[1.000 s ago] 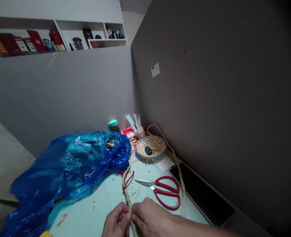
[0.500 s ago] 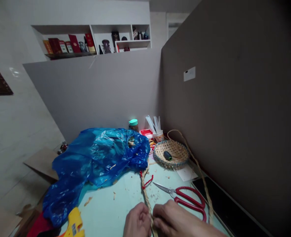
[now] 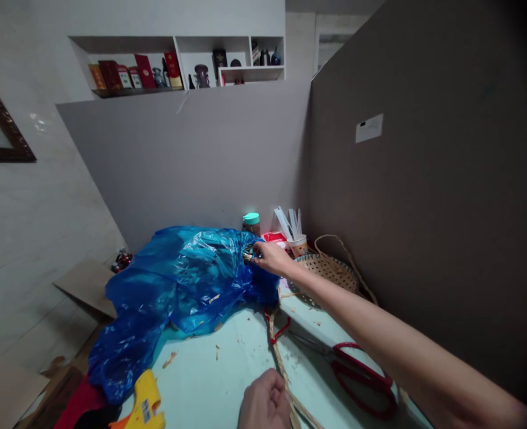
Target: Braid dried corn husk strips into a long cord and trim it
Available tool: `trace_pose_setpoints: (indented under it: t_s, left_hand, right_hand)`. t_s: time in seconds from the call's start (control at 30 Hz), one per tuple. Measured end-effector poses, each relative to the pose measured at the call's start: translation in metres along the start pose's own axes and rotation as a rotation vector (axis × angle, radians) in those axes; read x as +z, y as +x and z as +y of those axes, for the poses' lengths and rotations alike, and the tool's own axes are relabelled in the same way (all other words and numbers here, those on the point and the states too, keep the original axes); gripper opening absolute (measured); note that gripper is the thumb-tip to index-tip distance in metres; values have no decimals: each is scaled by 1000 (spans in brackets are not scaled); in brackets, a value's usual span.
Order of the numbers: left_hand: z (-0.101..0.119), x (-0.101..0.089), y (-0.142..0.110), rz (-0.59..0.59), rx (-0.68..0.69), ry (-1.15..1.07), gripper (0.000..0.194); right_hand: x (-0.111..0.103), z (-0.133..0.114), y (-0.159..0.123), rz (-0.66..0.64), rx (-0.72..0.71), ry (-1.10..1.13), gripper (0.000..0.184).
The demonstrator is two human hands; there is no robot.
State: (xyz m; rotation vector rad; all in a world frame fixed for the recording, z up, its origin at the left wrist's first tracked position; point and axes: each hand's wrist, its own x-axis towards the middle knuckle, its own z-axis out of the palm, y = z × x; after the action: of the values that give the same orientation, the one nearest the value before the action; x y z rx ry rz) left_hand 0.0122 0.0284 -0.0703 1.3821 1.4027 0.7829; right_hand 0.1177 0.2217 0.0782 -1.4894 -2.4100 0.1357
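My left hand is closed on a braided straw cord near the front of the table. A red string is tied round the cord further up, and loose strands spread out below the hand. My right hand reaches across to the mouth of a blue plastic bag, its fingers pinched at the straw showing there. How much straw they grip is hidden. Red-handled scissors lie under my right forearm, partly covered by it.
A woven basket stands at the back right, partly behind my forearm, with a cord beside it. Near it are a paper cup of white sticks and a green-lidded jar. A yellow glue gun lies front left. Grey partitions enclose the table.
My right hand has left the cord beside my left hand and moved forward to the bag's opening. My left hand stays on the cord. The view has shifted slightly.
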Motion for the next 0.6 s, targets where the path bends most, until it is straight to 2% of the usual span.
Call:
trace_pose_setpoints:
  t_s: [0.1, 0.2, 0.47, 0.6]
  left_hand:
    - [7, -1, -1, 4, -29, 24, 21]
    - [13, -1, -2, 4, -52, 53, 22]
    - [18, -1, -3, 13, -56, 32, 23]
    - [17, -1, -2, 31, -65, 72, 23]
  right_hand:
    - [21, -5, 20, 13, 66, -83, 33]
    - [30, -5, 25, 47, 68, -152, 33]
    - [29, -8, 12, 118, -96, -233, 32]
    - [30, -13, 17, 132, -112, -236, 27]
